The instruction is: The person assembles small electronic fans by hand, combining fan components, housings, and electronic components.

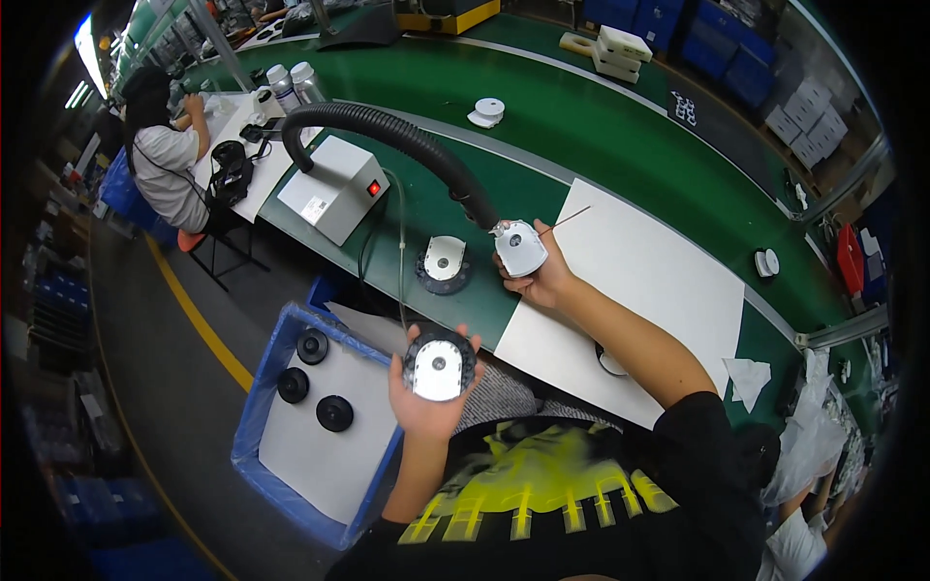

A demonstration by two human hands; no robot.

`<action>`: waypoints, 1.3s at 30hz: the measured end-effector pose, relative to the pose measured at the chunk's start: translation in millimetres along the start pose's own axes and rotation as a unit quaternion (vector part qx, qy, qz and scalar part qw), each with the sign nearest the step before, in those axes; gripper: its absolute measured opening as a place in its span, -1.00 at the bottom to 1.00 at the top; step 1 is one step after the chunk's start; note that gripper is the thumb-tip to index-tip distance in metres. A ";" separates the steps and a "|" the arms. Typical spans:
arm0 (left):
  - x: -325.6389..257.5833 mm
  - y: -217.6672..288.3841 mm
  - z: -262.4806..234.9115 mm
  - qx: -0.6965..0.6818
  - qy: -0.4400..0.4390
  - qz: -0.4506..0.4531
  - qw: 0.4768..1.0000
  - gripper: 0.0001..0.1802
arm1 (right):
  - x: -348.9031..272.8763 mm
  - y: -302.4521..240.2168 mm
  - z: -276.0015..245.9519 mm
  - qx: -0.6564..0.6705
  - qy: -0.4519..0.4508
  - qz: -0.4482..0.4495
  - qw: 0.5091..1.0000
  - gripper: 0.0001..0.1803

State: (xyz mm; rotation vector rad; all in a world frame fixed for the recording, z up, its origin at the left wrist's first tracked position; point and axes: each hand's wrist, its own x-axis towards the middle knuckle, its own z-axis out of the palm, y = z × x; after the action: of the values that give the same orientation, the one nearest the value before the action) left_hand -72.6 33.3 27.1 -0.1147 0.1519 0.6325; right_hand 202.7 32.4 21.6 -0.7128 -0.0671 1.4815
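Note:
My left hand (pixel 423 414) is palm up above my lap, its fingers curled round the edge of a round black base with a white plate (pixel 438 370) on top. Over the bench, my right hand (pixel 550 279) grips a white rounded housing (pixel 521 250) right under the end of a black flexible hose (pixel 426 145). A thin reddish wire (pixel 567 221) sticks out beside that hand; which part it belongs to I cannot tell. Between the hands and farther off, another black base with a white plate (pixel 445 261) lies on the green bench.
The hose rises from a pale box with a lit red switch (pixel 334 189). A white sheet (pixel 630 290) covers part of the bench. At lower left, a blue-lined crate (pixel 291 455) holds several black round parts. White parts sit on the green conveyor (pixel 542 145). A person (pixel 170 160) sits at far left.

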 end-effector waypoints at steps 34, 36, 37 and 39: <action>-14.3 8.6 -5.0 -0.007 0.060 -0.012 0.998 -0.48 | -6.8 -24.8 18.5 -0.597 0.155 -0.311 0.723 -0.54; -15.4 4.8 -4.9 -0.006 0.049 0.000 0.999 -0.47 | -3.3 -16.1 8.5 -0.310 0.148 -0.201 0.917 -0.57; -12.7 4.2 -3.8 -0.012 0.039 0.003 0.999 -0.46 | 0.8 -9.9 2.8 -0.180 0.086 -0.132 0.971 -0.54; -7.5 5.8 -3.9 -0.020 0.022 -0.007 1.000 -0.43 | 2.7 3.9 12.8 -0.013 0.035 -0.047 0.998 -0.47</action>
State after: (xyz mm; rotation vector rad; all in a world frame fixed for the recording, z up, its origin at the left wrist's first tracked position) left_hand -82.5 33.1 24.2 -0.1685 0.1803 0.6196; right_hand 193.8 39.5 29.0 -0.7722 -0.0651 1.3671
